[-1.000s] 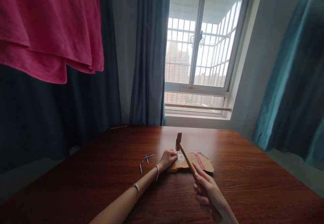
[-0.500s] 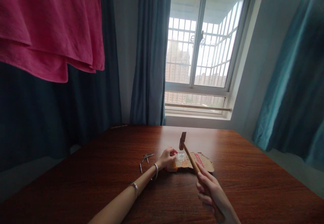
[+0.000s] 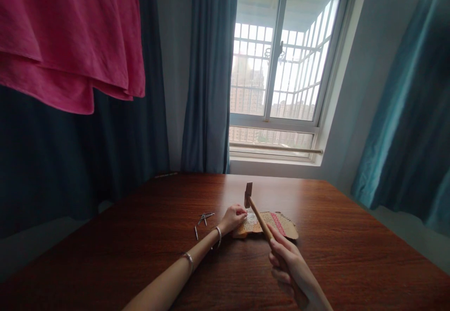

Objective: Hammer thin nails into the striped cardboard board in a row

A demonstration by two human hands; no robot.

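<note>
My right hand (image 3: 286, 259) is wrapped round the wooden handle of a hammer (image 3: 260, 217). The hammer's head stands just above the fingertips of my left hand (image 3: 235, 218). Those fingers are pinched on a thin nail (image 3: 247, 211), mostly hidden by the fingers and held upright over a piece of cardboard (image 3: 288, 229). Orange, white and pink patches with many small dots cover the cardboard, which lies on the table. To the left of my left hand several loose nails (image 3: 205, 218) lie on the wood.
The brown wooden table (image 3: 140, 236) reaches back to a barred window (image 3: 274, 67). Blue curtains (image 3: 211, 77) hang on both sides. A pink cloth (image 3: 77, 39) hangs at the upper left, and a thin strip (image 3: 166, 175) lies at the table's far left corner.
The hammer has moved a little left, and its head is now right by my left fingertips. My left hand stays at the cardboard, pinching the nail.
</note>
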